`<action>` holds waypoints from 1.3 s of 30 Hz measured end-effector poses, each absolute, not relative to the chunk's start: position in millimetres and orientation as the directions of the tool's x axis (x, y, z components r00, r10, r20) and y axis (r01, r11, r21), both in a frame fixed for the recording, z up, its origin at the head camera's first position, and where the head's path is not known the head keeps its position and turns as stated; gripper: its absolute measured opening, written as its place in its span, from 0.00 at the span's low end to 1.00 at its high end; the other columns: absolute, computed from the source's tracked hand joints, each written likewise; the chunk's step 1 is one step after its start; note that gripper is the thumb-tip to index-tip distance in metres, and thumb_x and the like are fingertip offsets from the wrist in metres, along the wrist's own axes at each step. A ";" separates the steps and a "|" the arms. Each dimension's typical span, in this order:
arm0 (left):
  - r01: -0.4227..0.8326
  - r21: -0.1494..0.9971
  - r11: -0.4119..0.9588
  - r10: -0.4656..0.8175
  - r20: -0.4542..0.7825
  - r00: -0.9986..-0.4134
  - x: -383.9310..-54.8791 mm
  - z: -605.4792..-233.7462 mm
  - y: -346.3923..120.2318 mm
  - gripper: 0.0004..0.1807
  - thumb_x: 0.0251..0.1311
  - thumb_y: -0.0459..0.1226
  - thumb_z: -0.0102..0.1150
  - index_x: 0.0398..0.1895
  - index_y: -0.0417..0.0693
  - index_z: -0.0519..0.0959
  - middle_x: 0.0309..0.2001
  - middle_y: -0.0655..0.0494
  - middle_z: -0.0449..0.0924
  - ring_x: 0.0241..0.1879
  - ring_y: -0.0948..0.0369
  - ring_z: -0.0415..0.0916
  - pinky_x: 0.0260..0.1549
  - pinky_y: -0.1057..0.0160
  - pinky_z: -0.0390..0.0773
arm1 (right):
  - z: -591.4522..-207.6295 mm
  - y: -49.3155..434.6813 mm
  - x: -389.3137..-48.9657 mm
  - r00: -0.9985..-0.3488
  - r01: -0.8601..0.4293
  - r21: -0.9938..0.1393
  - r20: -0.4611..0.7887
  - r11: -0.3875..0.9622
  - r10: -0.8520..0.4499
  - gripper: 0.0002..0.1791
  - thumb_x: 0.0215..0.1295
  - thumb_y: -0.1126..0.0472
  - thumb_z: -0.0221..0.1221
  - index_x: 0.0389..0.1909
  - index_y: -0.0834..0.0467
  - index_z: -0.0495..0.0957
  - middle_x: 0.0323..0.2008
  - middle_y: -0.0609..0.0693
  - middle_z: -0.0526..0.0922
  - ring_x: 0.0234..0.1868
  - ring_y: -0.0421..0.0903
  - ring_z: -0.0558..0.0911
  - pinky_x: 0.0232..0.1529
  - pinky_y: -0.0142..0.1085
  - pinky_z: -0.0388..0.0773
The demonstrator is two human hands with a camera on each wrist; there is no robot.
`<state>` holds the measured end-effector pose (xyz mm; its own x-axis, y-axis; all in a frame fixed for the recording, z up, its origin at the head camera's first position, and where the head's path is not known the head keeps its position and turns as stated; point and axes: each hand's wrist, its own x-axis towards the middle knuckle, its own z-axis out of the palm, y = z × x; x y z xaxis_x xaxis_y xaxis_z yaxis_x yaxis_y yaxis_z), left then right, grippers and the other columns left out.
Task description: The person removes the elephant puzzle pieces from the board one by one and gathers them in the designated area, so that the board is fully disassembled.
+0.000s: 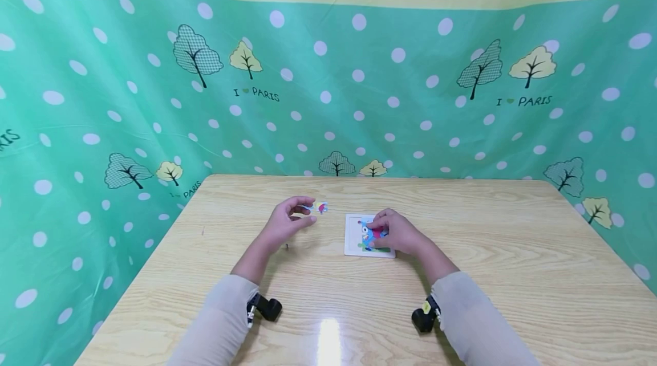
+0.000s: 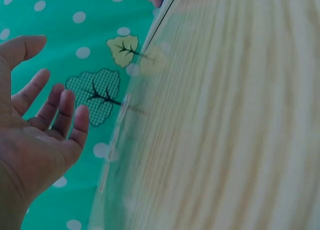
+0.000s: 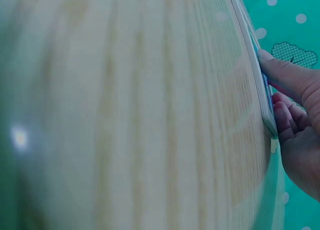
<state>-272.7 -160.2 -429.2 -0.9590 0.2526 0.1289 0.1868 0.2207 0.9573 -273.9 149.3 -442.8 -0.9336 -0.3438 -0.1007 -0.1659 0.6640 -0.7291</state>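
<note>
In the head view my right hand (image 1: pixel 402 233) is over a small white-framed jigsaw puzzle board (image 1: pixel 351 240), its thumb and fingers set on either side of a colourful puzzle piece (image 1: pixel 378 232). Blue, red and green printing shows in the board around the fingertips; the hand hides the board's right part. From the right wrist, the thumb and curled fingers of that hand meet the board's (image 3: pixel 259 64) face, seen almost edge-on. My left hand (image 1: pixel 284 222) is held with fingers loosely bent and apart, nothing in them. Just beyond its fingertips lies a loose puzzle piece (image 1: pixel 321 207) with red and yellow on it.
Both hands work above a light wood-grain table (image 1: pixel 308 292). A green dotted curtain (image 1: pixel 328 98) with printed trees hangs behind its far edge. Black wrist cameras (image 1: pixel 269 308) sit at the sleeves. A tiny dark object (image 1: pixel 287 246) shows beside the left wrist.
</note>
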 end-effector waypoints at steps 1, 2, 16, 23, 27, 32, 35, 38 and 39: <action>0.184 0.957 0.222 0.256 0.125 -0.959 -272.5 -428.9 -158.5 0.28 0.63 0.31 0.67 0.66 0.31 0.73 0.63 0.33 0.72 0.58 0.46 0.74 0.53 0.61 0.78 | -443.0 149.6 -274.0 -0.934 -0.164 -0.729 -0.102 0.665 -0.342 0.24 0.61 0.63 0.74 0.59 0.60 0.84 0.58 0.54 0.74 0.60 0.54 0.74 0.67 0.50 0.71; 0.183 0.957 0.225 0.258 0.123 -0.958 -272.5 -428.8 -156.5 0.28 0.63 0.31 0.67 0.66 0.30 0.73 0.63 0.33 0.73 0.58 0.46 0.74 0.53 0.61 0.78 | -443.0 149.6 -273.8 -0.934 -0.167 -0.727 -0.100 0.666 -0.344 0.24 0.61 0.63 0.74 0.59 0.60 0.84 0.58 0.54 0.74 0.59 0.54 0.74 0.67 0.51 0.71; 0.202 0.942 0.267 0.289 0.122 -0.950 -270.9 -430.1 -130.0 0.23 0.63 0.33 0.69 0.61 0.35 0.78 0.61 0.36 0.76 0.58 0.46 0.75 0.60 0.48 0.76 | -443.4 149.0 -273.6 -0.937 -0.182 -0.714 -0.083 0.676 -0.340 0.24 0.61 0.63 0.74 0.58 0.60 0.85 0.57 0.53 0.75 0.59 0.53 0.75 0.66 0.50 0.72; 0.207 0.934 0.291 0.301 0.116 -0.947 -272.4 -425.0 -117.4 0.24 0.60 0.33 0.71 0.59 0.36 0.80 0.60 0.37 0.77 0.56 0.49 0.75 0.57 0.51 0.78 | -443.1 149.7 -273.4 -0.936 -0.190 -0.715 -0.076 0.673 -0.344 0.23 0.61 0.63 0.74 0.58 0.60 0.85 0.57 0.53 0.76 0.59 0.53 0.75 0.66 0.51 0.72; 0.201 0.926 0.319 0.321 0.094 -0.942 -275.9 -423.6 -109.0 0.25 0.58 0.34 0.74 0.59 0.36 0.80 0.59 0.37 0.77 0.57 0.47 0.74 0.57 0.50 0.78 | -442.3 149.9 -273.5 -0.935 -0.193 -0.714 -0.075 0.673 -0.347 0.23 0.61 0.63 0.74 0.57 0.60 0.85 0.57 0.53 0.76 0.59 0.54 0.75 0.66 0.51 0.71; 0.163 0.911 0.379 0.339 0.027 -0.941 -281.0 -421.8 -99.2 0.26 0.58 0.38 0.75 0.59 0.41 0.82 0.60 0.41 0.77 0.59 0.45 0.74 0.57 0.48 0.78 | -441.1 149.6 -273.6 -0.936 -0.179 -0.718 -0.086 0.672 -0.342 0.22 0.61 0.63 0.74 0.57 0.60 0.86 0.57 0.53 0.76 0.58 0.53 0.75 0.66 0.51 0.72; 0.150 0.902 0.405 0.347 0.000 -0.938 -285.0 -421.9 -93.9 0.26 0.58 0.40 0.76 0.59 0.43 0.82 0.60 0.44 0.78 0.59 0.48 0.75 0.57 0.47 0.77 | -440.6 149.1 -273.3 -0.938 -0.170 -0.724 -0.089 0.669 -0.336 0.21 0.61 0.63 0.75 0.56 0.61 0.86 0.56 0.53 0.76 0.58 0.53 0.75 0.66 0.51 0.72; 0.146 0.900 0.412 0.359 -0.013 -0.933 -290.2 -423.8 -88.2 0.25 0.58 0.39 0.76 0.59 0.43 0.83 0.58 0.45 0.80 0.57 0.51 0.75 0.57 0.48 0.77 | -440.6 148.6 -273.2 -0.940 -0.167 -0.728 -0.086 0.665 -0.331 0.20 0.60 0.63 0.75 0.54 0.61 0.87 0.56 0.53 0.77 0.58 0.53 0.75 0.66 0.51 0.73; 0.147 0.899 0.413 0.365 -0.015 -0.931 -291.9 -424.8 -86.4 0.25 0.58 0.38 0.76 0.58 0.43 0.83 0.57 0.46 0.80 0.56 0.52 0.76 0.56 0.49 0.77 | -440.7 148.4 -273.3 -0.941 -0.168 -0.728 -0.083 0.665 -0.329 0.20 0.60 0.63 0.75 0.53 0.61 0.87 0.55 0.52 0.77 0.57 0.53 0.76 0.65 0.51 0.73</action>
